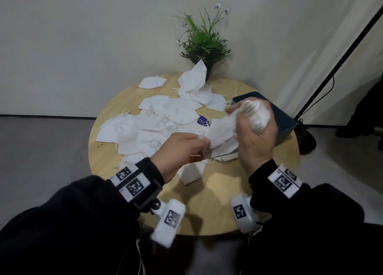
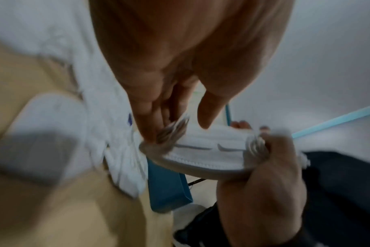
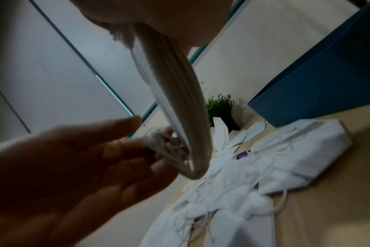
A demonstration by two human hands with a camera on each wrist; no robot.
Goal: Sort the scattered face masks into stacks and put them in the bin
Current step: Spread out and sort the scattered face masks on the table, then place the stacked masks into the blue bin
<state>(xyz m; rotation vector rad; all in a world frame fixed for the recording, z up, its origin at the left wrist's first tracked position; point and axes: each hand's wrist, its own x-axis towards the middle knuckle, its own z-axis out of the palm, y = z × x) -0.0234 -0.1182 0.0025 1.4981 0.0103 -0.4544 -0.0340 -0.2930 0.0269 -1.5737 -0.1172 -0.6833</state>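
Observation:
Many white folded face masks (image 1: pixel 157 121) lie scattered across the round wooden table (image 1: pixel 217 208). My right hand (image 1: pixel 248 119) grips one end of a stack of masks (image 1: pixel 222 131) and holds it above the table, in front of the dark blue bin (image 1: pixel 284 119). My left hand (image 1: pixel 202 144) holds the bunched ear loops (image 2: pixel 173 128) at the stack's other end. The left wrist view shows the stack (image 2: pixel 207 150) flat between both hands. The right wrist view shows the stack (image 3: pixel 175 100) edge on, with the loops (image 3: pixel 158 142) on my left fingers (image 3: pixel 125 147).
A potted green plant (image 1: pixel 203 45) stands at the table's far edge with a mask leaning on it. Another white stack (image 1: pixel 190 173) sits near the table's front. A purple round label (image 1: pixel 204 120) shows among the masks. A black stand pole (image 1: pixel 331 67) rises at right.

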